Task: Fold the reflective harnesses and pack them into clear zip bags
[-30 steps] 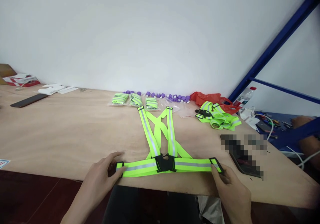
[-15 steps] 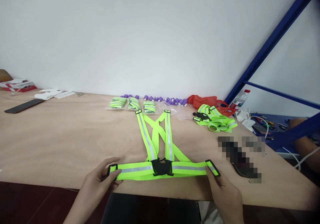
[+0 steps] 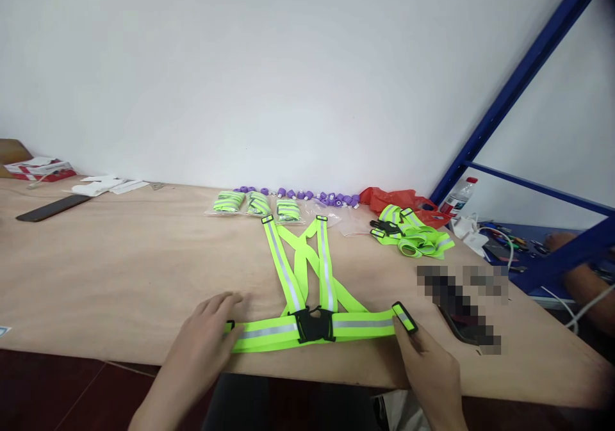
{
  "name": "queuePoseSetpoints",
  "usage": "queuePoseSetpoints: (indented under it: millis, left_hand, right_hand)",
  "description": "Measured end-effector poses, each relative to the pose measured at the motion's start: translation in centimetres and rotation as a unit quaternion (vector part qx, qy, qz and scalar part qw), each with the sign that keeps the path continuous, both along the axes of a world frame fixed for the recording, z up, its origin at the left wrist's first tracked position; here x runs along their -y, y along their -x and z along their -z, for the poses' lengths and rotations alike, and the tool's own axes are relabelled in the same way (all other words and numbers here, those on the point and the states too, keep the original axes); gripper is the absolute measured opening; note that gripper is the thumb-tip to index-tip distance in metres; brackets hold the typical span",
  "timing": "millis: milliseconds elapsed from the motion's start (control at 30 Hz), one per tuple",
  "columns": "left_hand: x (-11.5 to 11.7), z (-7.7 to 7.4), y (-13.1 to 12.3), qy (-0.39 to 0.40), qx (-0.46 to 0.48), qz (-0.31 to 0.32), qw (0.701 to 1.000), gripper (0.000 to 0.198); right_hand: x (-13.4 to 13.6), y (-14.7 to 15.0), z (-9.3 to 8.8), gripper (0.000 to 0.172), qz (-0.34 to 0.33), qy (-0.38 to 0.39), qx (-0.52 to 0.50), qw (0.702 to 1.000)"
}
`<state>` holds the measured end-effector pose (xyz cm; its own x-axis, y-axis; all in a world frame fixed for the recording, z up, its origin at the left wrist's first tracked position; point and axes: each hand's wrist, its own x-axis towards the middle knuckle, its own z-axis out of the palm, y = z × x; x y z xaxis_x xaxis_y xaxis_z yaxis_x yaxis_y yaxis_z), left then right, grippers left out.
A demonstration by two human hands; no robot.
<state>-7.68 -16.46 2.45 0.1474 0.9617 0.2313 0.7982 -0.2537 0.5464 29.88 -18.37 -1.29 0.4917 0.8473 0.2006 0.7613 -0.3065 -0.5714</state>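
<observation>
At the worktop edge, the belt runs crosswise: left hand spread flat on its left end, right hand pinching its right end.

The left hand covers the strap's left end; a pixelated patch hides most of the phone.
</observation>
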Motion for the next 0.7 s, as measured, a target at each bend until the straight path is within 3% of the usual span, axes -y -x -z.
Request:
queuePoseSetpoints:
  millis: [133, 200, 267, 433, 700]
  left_hand:
    - [-0.3, -1.6, -6.6, -0.052, -0.016, 0.176, 0.983, 0.036]
    - [-0.3, -1.1, -9.8, -0.049, -0.029, 0.211, 0.976, 0.047]
    - [-0.3, 0.2, -11.7, -0.040, -0.048, 0.203, 0.977, 0.052]
    - [-0.2, 3.2, -12.0, -0.065, -0.017, 0.201, 0.977, 0.044]
    - [0.1, 3.8, -12.0, -0.131, -0.018, 0.198, 0.971, 0.032]
  right_hand:
    - [0.0, 0.0, 0.3, 0.043, 0.002, 0.005, 0.014, 1.000]
    - [0.1, -0.4, 0.9, 0.044, -0.004, -0.006, 0.028, 1.000]
    - [0.1, -0.8, 1.6, 0.045, -0.007, -0.017, 0.039, 0.999]
    - [0.0, -1.2, 2.2, 0.054, -0.021, -0.027, 0.052, 0.998]
    - [0.1, -1.3, 1.7, 0.064, -0.040, -0.030, 0.063, 0.997]
